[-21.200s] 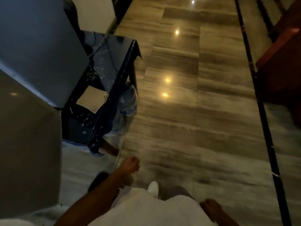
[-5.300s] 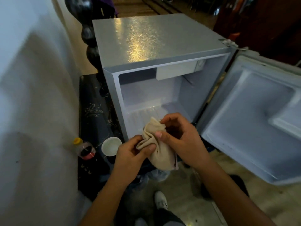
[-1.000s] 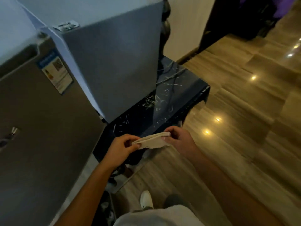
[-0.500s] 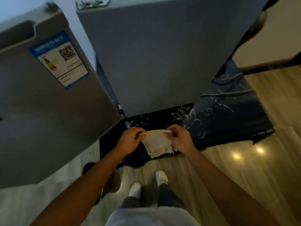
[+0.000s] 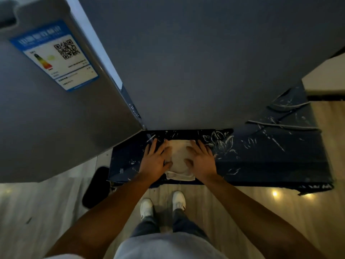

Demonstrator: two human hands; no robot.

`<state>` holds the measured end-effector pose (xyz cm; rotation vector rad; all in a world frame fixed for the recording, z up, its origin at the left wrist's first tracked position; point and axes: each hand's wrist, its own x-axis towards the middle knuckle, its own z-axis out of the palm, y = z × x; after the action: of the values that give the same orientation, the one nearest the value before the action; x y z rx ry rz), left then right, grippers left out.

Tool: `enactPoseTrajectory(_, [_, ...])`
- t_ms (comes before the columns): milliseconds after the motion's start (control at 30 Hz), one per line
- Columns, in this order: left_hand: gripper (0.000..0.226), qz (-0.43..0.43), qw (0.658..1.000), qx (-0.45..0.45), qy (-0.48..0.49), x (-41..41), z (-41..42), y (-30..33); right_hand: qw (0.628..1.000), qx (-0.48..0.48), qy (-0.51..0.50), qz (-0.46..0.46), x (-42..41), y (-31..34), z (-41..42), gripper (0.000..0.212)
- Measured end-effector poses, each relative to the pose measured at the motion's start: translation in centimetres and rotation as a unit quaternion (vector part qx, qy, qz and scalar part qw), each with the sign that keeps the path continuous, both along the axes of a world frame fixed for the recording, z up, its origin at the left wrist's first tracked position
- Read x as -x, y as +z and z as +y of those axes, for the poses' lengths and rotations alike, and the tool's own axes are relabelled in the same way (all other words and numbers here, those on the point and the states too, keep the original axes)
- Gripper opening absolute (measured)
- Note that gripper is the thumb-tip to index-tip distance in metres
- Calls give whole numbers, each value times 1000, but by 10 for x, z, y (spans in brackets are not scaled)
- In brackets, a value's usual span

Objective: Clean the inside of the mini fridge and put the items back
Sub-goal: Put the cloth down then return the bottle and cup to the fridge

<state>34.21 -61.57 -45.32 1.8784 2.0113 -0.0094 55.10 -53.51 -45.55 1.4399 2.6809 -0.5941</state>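
Head view, looking steeply down. Fridge (image 5: 196, 62) filled the upper frame as a plain grey side wall, and its door (image 5: 56, 118) stood swung out at left, outer face toward the camera. A label (image 5: 54, 55) with a blue border, a coloured energy scale and a QR code sat near the top of that door. The fridge stood on a dark table (image 5: 270, 156) patterned with pale flower and line drawings. A folded beige cloth (image 5: 179, 157) lay flat on the table's near edge, just in front of the fridge wall. The left hand (image 5: 155, 159) rested palm down on the cloth's left part, fingers straight and slightly spread, the outer ones reaching onto the table. The right hand (image 5: 199, 158) pressed the cloth's right part in the same manner, fingers straight and slightly spread. Neither hand gripped or pinched the cloth; its lower edge showed between the wrists. Below, two white shoes (image 5: 162, 204) stood on the pale wooden floor (image 5: 242, 212). A dark oval object (image 5: 96, 186), not identifiable, lay on the floor beneath the door's corner.
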Motion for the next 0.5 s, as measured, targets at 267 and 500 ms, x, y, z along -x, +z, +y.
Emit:
enactPoseTrajectory(267, [40,-76,991,-52,99,11,-18,13,1000,3,1,7,0,14,3,47])
enactPoseTrajectory(500, [14,-210,852,-36,479,47,-190,30,949,302,-31,88,17,15,-58,13])
